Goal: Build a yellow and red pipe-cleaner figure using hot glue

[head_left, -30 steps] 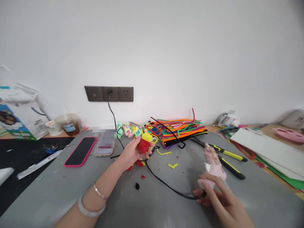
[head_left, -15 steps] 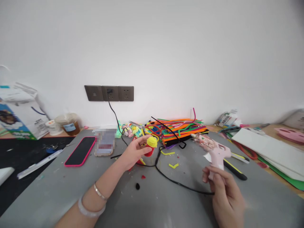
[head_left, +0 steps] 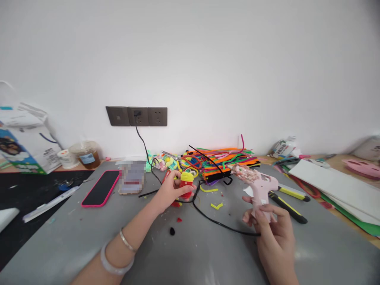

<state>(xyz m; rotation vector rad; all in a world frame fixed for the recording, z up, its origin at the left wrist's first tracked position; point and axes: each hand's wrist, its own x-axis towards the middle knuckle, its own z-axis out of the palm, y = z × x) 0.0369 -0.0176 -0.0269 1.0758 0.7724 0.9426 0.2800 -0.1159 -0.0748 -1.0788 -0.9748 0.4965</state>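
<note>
Plain white wall [head_left: 237, 79] behind, a dark brown three-part socket panel [head_left: 136, 116] set low on it, and before it a smooth grey work surface [head_left: 208, 253] scattered with craft scraps. Hands well apart. Left hand [head_left: 166, 194]: thumb and fingers pinched around a small red-and-yellow ribbed piece [head_left: 187, 178], yellow end uppermost, near the middle of the surface. Right hand [head_left: 276, 233]: closed about the grip of a pale pink glue gun [head_left: 259, 194], its nozzle end crusted with residue and pointing left; I cannot tell whether a finger presses the trigger. Thin black cord [head_left: 222, 226] runs from below the grip leftward over the grey, passing behind my left hand. Beyond the nozzle, against the wall, lies a heap of multicoloured fuzzy stems [head_left: 231, 164], orange most plentiful. Just right of the gun, yellow-and-black tool handles [head_left: 287, 209]. Nearer me: a bent yellow snippet [head_left: 216, 206], a red scrap [head_left: 179, 219], a black oval bit [head_left: 172, 231]. Off left, a pink-edged phone [head_left: 101, 189] lies face up, a blurred second phone [head_left: 132, 178] beside it.
</note>
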